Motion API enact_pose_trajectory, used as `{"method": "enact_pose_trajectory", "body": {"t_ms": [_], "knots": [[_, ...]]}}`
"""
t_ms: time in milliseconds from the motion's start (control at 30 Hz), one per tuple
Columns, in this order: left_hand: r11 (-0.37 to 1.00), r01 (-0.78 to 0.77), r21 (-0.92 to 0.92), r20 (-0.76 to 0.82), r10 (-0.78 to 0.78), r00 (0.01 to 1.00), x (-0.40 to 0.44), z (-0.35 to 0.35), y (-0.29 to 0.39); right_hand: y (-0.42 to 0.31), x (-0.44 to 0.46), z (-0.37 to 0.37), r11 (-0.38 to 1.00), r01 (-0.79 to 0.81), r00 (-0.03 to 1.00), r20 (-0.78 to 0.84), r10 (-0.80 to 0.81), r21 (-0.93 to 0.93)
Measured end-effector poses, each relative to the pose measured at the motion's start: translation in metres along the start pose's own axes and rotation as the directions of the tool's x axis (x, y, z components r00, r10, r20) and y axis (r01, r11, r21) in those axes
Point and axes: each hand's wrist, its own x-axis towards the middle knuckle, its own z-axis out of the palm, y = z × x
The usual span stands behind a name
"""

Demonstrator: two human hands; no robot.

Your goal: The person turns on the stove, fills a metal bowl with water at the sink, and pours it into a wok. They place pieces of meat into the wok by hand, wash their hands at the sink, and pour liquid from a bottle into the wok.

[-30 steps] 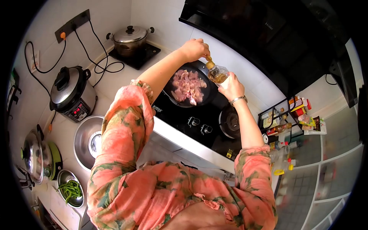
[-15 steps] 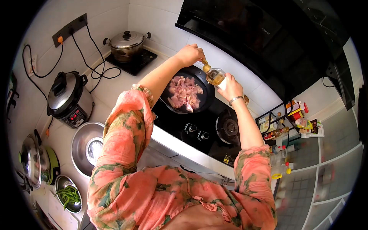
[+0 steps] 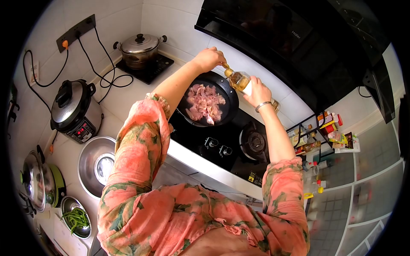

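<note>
My right hand (image 3: 259, 91) is wrapped round a clear bottle (image 3: 240, 80) of golden liquid with a pale label. The bottle lies tilted, its neck toward the left, above the back right rim of a dark frying pan (image 3: 232, 101). My left hand (image 3: 210, 59) is closed, its fingertips pinching the yellow bottle cap (image 3: 225, 66) at the mouth. Whether the cap is fully off the neck is hard to see. Raw pink meat pieces (image 3: 205, 102) are heaped in the pan, below both hands. No stream of liquid shows.
The pan sits on the left side of a black gas hob (image 3: 196, 141); an unused burner (image 3: 255, 142) is to its right. A range hood (image 3: 273, 38) hangs above. Leftward stand a lidded pot (image 3: 139, 47), pressure cooker (image 3: 77, 109), steel bowl (image 3: 87, 170) and green beans (image 3: 77, 219).
The bottle and my right hand have moved slightly up and to the left. My left hand keeps its pinch at the cap, a little higher than before. The meat looks unchanged.
</note>
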Motion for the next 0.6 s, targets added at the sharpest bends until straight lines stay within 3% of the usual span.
{"method": "enact_pose_trajectory", "body": {"t_ms": [600], "knots": [[1.000, -0.011, -0.022, -0.033, 0.010, 0.999, 0.003, 0.001, -0.004, -0.001, 0.011, -0.016, 0.995, -0.011, 0.997, 0.079, 0.019, -0.099]]}}
